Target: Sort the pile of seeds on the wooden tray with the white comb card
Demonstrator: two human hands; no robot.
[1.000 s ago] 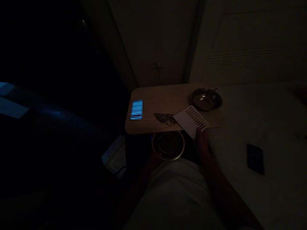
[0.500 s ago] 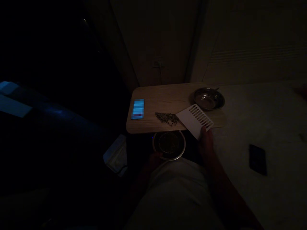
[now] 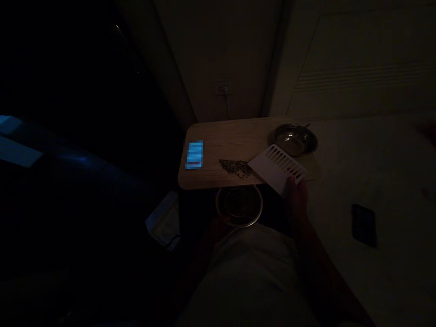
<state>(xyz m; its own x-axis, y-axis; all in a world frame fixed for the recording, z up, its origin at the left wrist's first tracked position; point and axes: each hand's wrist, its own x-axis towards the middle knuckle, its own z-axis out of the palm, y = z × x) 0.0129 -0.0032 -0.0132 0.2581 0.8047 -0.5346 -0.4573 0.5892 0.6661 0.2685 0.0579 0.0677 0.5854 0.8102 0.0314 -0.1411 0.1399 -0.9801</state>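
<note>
In dim light, my right hand (image 3: 295,196) grips a flat white scraper-like sheet with a row of slots (image 3: 274,170) along its far side. The sheet's left corner meets a small heap of dark, seed-like bits (image 3: 235,168) on a pale wooden table (image 3: 235,136). Below the table's front edge, my left hand (image 3: 220,223) holds the rim of a round metal bowl (image 3: 256,217). The bowl's inside is dark, and what lies in it is hard to make out.
A shiny metal bowl (image 3: 312,144) with a utensil handle stands at the table's right end. A lit phone (image 3: 194,155) lies at the left end. A dark flat object (image 3: 364,225) rests on the light surface at right. Behind the table is a wall socket (image 3: 223,87) with a cable.
The slotted sheet has tilted slightly in my right hand, its slots now showing wider. My left hand and its bowl stay in place, and the heap looks unchanged.
</note>
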